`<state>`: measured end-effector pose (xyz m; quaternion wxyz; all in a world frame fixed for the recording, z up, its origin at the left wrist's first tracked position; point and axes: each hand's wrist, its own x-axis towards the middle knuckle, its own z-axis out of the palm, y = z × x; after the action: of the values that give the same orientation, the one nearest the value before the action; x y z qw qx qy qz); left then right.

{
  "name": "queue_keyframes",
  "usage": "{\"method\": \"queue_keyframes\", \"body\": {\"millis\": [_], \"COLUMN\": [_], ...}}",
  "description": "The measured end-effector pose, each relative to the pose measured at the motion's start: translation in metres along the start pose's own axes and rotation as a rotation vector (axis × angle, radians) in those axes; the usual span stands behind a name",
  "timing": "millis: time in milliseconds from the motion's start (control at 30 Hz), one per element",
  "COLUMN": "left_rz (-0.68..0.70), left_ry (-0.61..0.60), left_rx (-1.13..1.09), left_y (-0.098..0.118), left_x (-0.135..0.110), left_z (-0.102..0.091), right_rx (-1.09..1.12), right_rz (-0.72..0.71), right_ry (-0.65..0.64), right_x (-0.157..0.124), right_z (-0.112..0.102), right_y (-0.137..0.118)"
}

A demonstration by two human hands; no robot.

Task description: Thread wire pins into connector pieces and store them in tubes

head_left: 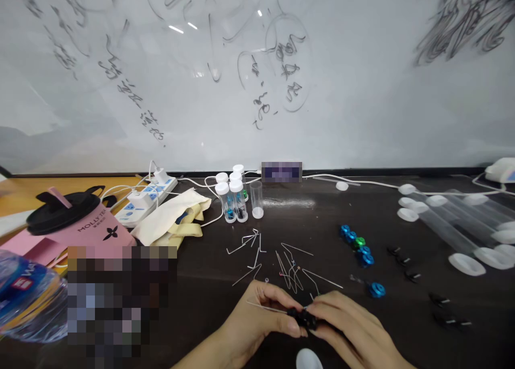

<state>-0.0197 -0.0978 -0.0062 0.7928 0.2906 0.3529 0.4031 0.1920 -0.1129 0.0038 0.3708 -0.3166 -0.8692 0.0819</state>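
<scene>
My left hand (261, 319) pinches a small black part (304, 318) between thumb and fingers, low in the middle of the view. From the same grip a thin bent metal wire (266, 307) sticks out to the left. Opposite it, the fingers of my right hand (349, 326) close on the black part's other side. Fingertips cover much of the part, so its exact kind is hidden. Just beyond my hands lie several bent wires (290, 272) and L-shaped metal pins (255, 240). A white cap (309, 359) lies below the hands, at the lower edge.
Right of my hands are blue metal rings (377, 289), a green one (359, 242) and black pieces (438, 299). Farther right lie clear capped tubes (458, 224). Capped tubes (237, 200) stand at the back. Left are a pink cup (100, 224), a power strip (139, 200) and a bottle (28, 299).
</scene>
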Motion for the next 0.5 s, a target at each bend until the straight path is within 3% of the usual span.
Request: {"method": "queue_keyframes", "body": {"millis": [500], "left_rz": [0.000], "left_ry": [-0.017], "left_rx": [0.024], "left_y": [0.0037], "left_x": [-0.0022], "left_z": [0.0020], "right_rx": [-0.065], "right_rz": [-0.063], "right_ry": [0.046], "right_x": [0.0035], "right_z": [0.0026], "right_y": [0.0011]}}
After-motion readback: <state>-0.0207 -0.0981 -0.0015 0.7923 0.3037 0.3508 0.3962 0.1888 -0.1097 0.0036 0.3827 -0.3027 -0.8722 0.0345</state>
